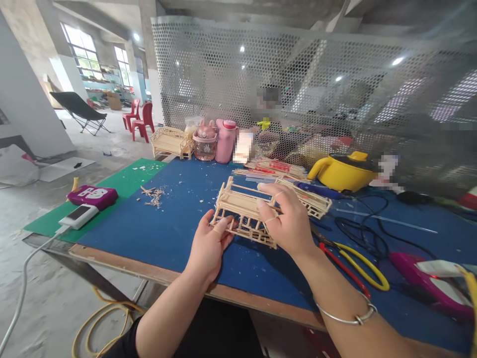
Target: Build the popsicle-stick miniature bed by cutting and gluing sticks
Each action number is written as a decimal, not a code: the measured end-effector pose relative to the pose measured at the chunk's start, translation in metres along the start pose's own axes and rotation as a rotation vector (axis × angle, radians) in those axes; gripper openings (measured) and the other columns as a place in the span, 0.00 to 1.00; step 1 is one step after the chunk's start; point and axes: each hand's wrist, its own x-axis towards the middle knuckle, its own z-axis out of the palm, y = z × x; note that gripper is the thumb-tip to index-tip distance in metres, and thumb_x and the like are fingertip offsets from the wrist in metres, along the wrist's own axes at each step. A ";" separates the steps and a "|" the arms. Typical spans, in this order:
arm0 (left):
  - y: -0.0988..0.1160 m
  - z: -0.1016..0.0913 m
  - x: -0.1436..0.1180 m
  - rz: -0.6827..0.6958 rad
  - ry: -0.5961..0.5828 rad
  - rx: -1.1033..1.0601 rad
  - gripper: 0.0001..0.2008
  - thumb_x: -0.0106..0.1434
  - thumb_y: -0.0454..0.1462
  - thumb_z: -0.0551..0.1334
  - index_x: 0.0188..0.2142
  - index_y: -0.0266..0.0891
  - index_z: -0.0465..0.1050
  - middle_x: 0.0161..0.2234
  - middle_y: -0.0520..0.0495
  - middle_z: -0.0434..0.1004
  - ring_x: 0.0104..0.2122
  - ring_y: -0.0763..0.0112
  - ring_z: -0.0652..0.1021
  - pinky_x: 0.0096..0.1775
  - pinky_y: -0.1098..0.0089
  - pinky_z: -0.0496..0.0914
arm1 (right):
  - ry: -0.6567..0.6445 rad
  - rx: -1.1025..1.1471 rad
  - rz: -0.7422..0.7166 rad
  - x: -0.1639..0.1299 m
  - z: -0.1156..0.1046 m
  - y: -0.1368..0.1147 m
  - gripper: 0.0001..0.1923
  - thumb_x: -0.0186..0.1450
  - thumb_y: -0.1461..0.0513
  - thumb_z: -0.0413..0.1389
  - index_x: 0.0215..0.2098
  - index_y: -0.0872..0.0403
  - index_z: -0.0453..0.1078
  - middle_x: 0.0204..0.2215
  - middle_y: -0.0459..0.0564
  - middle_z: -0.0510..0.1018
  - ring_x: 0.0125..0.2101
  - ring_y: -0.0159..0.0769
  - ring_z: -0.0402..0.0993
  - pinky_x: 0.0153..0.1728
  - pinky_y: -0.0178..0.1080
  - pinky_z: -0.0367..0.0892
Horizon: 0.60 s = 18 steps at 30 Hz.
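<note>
A small pale wooden-stick frame model, shaped like a little bunk bed [242, 211], rests on the blue cutting mat [164, 223] that covers the table, and both bare hands are closed on it. The left hand [208, 246] comes up from below the model's near-left corner, its fingertips pinching the lower left end of the frame. The right hand [286, 221] lies over the model's right half, index finger stretched along the top rail and the other fingers curled round the sticks, so it grips the frame from above; a thin silver bangle [348, 313] circles that wrist. Just behind the model, touching or nearly touching its far side, lies a second stick frame of the same pale wood [311, 199]. To the right of the model, near the right wrist, sit pliers with yellow and red handles [357, 266], and beyond them black cables [357, 223]. Well behind and right of the model stands a yellow pot with a spout [341, 171]. Far behind it, to the left, are a finished pale wooden bed model [169, 140], a pink bear-eared bottle [204, 141] and a taller pink bottle [225, 141]. Left of the model lie wood shavings [153, 195], and farther left a magenta case [92, 195] and a white phone on its cable [77, 215] on a green mat [128, 181].
</note>
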 end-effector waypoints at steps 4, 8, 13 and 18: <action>0.001 -0.002 -0.001 -0.008 0.021 -0.017 0.29 0.57 0.31 0.63 0.56 0.41 0.55 0.40 0.43 0.78 0.33 0.73 0.80 0.39 0.71 0.71 | 0.013 0.003 0.021 0.003 0.000 0.007 0.13 0.63 0.61 0.51 0.46 0.51 0.68 0.43 0.53 0.75 0.46 0.42 0.70 0.50 0.49 0.65; 0.002 -0.001 -0.001 -0.034 0.006 0.030 0.28 0.56 0.30 0.63 0.54 0.40 0.57 0.38 0.42 0.79 0.31 0.74 0.79 0.37 0.72 0.71 | 0.019 0.014 0.015 0.003 0.001 0.011 0.13 0.63 0.61 0.51 0.46 0.52 0.68 0.43 0.53 0.75 0.46 0.41 0.70 0.50 0.48 0.65; 0.004 0.003 -0.002 -0.043 -0.018 0.108 0.23 0.56 0.31 0.64 0.51 0.40 0.61 0.39 0.43 0.78 0.28 0.76 0.79 0.35 0.73 0.72 | 0.005 0.026 0.001 0.003 0.000 0.011 0.13 0.64 0.61 0.51 0.46 0.53 0.68 0.42 0.54 0.75 0.45 0.41 0.70 0.49 0.47 0.66; 0.006 0.004 -0.001 -0.065 -0.010 0.096 0.21 0.55 0.30 0.65 0.47 0.39 0.63 0.38 0.44 0.77 0.27 0.77 0.78 0.35 0.73 0.72 | -0.003 0.033 -0.008 0.003 -0.001 0.011 0.13 0.64 0.61 0.51 0.46 0.52 0.67 0.42 0.53 0.75 0.45 0.40 0.70 0.48 0.47 0.66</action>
